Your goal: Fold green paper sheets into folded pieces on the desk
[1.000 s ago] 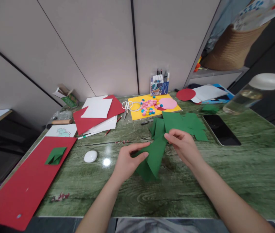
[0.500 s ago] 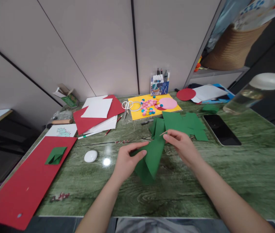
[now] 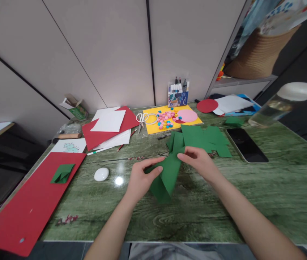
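Note:
A folded sheet of green paper (image 3: 166, 177) is held up off the table between my two hands. My left hand (image 3: 144, 175) pinches its left edge, thumb on the near face and fingers behind. My right hand (image 3: 198, 160) has thumb and fingers closed at the upper right edge of the same paper; some fingertips are hidden behind it. Just beyond lie several cut green paper pieces (image 3: 196, 135), one of them a folded strip. A small folded green piece (image 3: 62, 173) rests on a long red sheet (image 3: 28, 206) at the left.
A black phone (image 3: 247, 144) and a clear bottle (image 3: 272, 106) stand to the right. Behind are white scissors (image 3: 141, 121), yellow paper (image 3: 149, 129) with small pompoms, and a box of markers (image 3: 178, 94). A white oval object (image 3: 101, 174) sits left of my hands.
My right hand has moved slightly left, closing onto the green paper's edge; a thin light sliver at its fingertips no longer shows. My left hand keeps its hold.

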`<state>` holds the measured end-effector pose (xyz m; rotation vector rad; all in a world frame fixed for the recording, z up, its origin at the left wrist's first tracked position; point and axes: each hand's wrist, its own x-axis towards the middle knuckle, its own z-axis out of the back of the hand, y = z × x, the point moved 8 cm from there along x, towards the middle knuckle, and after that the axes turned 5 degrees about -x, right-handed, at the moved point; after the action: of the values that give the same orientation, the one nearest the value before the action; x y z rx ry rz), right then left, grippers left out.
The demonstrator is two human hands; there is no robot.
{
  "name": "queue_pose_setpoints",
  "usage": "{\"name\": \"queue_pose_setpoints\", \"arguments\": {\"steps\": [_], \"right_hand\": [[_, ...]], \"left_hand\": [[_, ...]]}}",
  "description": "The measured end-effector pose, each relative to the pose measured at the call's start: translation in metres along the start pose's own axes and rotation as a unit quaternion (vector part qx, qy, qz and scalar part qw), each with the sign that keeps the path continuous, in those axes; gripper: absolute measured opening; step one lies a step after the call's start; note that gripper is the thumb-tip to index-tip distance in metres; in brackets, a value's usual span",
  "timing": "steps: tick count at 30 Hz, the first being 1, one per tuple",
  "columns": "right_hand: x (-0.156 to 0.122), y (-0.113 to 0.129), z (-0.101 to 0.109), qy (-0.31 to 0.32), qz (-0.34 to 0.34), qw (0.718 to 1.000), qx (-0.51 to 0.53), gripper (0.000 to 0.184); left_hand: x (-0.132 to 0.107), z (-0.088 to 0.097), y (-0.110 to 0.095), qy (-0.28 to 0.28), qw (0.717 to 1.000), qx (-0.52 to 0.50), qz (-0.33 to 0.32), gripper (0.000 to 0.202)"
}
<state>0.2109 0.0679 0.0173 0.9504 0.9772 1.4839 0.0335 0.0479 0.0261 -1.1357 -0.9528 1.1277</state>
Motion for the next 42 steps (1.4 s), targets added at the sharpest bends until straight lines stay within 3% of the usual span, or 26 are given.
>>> {"name": "queue_pose_setpoints", "arguments": {"steps": [9, 22, 31, 42], "right_hand": [[0.001, -0.007, 0.0, 0.013, -0.012, 1.0, -0.014, 0.037], [0.001, -0.01, -0.003, 0.004, -0.041, 0.998, 0.048, 0.039], [-0.002, -0.005, -0.011, 0.019, -0.043, 0.995, 0.088, 0.037], [-0.002, -0.002, -0.006, -0.003, -0.034, 0.999, 0.042, 0.034]], "left_hand": [[0.001, -0.001, -0.002, 0.006, 1.0, 0.008, -0.009, 0.028], [0.0, -0.004, -0.006, 0.034, 0.998, 0.035, -0.03, 0.036], [0.001, 0.001, 0.0, -0.019, 0.999, 0.019, -0.025, 0.04], [0.002, 0.0, 0.004, -0.016, 1.0, -0.01, -0.019, 0.035]]}}
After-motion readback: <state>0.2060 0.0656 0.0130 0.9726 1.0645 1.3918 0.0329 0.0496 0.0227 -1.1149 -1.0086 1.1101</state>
